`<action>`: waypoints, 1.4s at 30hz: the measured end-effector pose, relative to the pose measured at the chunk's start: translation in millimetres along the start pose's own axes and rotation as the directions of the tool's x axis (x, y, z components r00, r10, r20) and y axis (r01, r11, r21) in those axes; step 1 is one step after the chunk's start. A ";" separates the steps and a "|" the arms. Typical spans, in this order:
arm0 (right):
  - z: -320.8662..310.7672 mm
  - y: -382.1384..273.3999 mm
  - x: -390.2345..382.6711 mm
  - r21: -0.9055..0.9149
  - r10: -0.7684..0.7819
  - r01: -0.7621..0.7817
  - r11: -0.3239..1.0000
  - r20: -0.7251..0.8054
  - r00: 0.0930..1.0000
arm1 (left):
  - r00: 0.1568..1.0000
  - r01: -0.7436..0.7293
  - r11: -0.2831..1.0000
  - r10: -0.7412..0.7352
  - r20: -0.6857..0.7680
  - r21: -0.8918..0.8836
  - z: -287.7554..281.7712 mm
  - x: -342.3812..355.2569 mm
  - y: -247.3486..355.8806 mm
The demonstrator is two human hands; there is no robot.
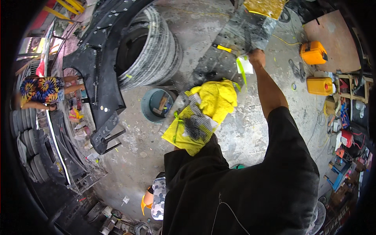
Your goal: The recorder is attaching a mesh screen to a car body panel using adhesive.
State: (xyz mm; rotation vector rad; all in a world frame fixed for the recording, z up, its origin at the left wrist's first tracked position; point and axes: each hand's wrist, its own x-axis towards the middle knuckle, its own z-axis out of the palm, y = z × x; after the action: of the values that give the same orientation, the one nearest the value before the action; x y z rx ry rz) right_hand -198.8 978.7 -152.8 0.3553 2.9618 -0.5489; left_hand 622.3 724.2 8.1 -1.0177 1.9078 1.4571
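My right arm stretches forward, and my right hand (257,58) rests at the edge of a dark grey perforated bench top (213,58). Its fingers look curled in; what they hold, if anything, is too small to tell. Beside that hand lies a white sheet (244,64) with a yellow-green strip (242,72) hanging from it. A yellow-handled tool (223,48) lies on the bench top. A bright yellow cloth (215,100) and dark mesh-like wrap (196,125) are bundled over my left forearm, hiding my left hand. Clear plastic film (262,29) covers the bench's far end.
A blue-grey bucket (152,105) with things inside stands left of the cloth. A large black car fender (96,70) and whitish stacked rings (160,47) are farther left. Orange (313,53) and yellow (320,85) jerrycans stand right. Another person (43,92) is at far left.
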 end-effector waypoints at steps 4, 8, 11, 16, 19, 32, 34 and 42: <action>36.6 59.1 61.3 -0.062 -0.266 0.259 0.964 -0.193 0.944 | 0.998 -0.045 0.999 0.046 -0.038 0.031 -26.3 -20.4 -15.6; 1.9 75.7 81.3 0.169 -0.336 0.346 0.923 -0.084 0.938 | 0.973 0.053 0.996 -0.036 -0.226 0.071 -61.3 -104.9 -44.3; -68.0 76.7 94.0 0.308 -0.292 0.390 0.867 -0.319 0.901 | 0.965 0.015 0.998 0.001 -0.261 0.059 -78.7 -117.0 -88.2; -152.2 -15.1 -50.9 0.565 -0.195 0.456 0.688 -0.461 0.866 | 0.899 0.428 0.904 -0.424 -0.104 0.008 -156.3 -72.8 -132.1; -156.8 -132.9 -187.3 0.693 -0.346 0.455 0.559 -0.305 0.888 | 0.739 -0.476 0.400 0.664 0.109 0.783 -211.4 -36.7 -201.1; -45.5 -448.6 -675.8 0.895 -0.765 -0.112 0.432 0.429 0.480 | 0.699 -0.623 0.671 0.248 -0.671 -0.401 -481.9 28.7 106.3; -42.6 -468.6 -675.9 0.904 -0.745 -0.105 0.414 0.403 0.532 | 0.710 -0.677 0.571 0.340 -0.617 -0.464 -516.8 46.2 118.5; 10.7 -554.0 -641.0 0.936 -0.624 -0.067 0.345 0.282 0.729 | 0.705 -0.709 0.501 0.477 -0.524 -0.497 -630.5 116.2 170.4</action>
State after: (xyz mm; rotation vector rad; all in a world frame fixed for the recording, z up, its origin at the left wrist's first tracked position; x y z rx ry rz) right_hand 284.4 338.5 120.3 -0.3246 1.7462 -1.9332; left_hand 437.2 113.6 189.7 -0.9351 2.1238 2.7111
